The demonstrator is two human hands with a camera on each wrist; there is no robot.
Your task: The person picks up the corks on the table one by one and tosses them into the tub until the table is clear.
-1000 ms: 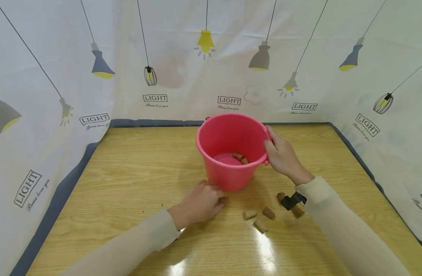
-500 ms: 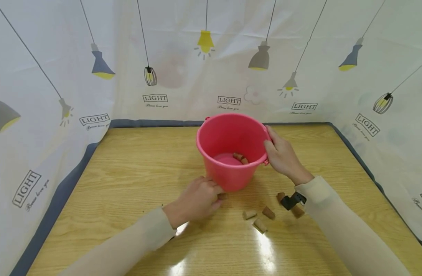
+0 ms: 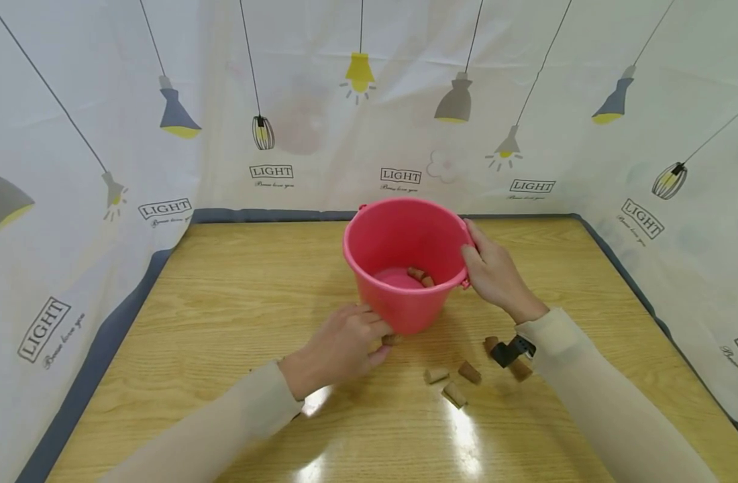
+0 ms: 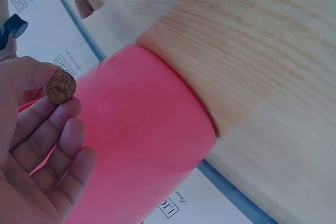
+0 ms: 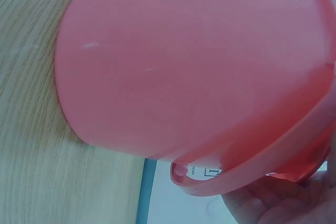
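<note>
pink bucket [image 3: 399, 310] looks like smooth plastic with a soft sheen, corks [image 4: 61, 85] are matt, speckly and kinda rough, tabletop [image 3: 242, 288] is wood-grained and glossy enough to bounce light, sleeves [image 3: 610, 402] are matt cloth, wall sheeting [image 3: 321, 40] is creased, fabric or plastic, can't tell

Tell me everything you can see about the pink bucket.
The pink bucket is round, plastic-looking and smooth, narrowing toward its base, with a pink handle. It stands mouth up on the wood-grain table, at least two brown corks lying inside. The right hand grips it at the rim; the left hand is close to its lower wall, though contact is unclear.
</note>
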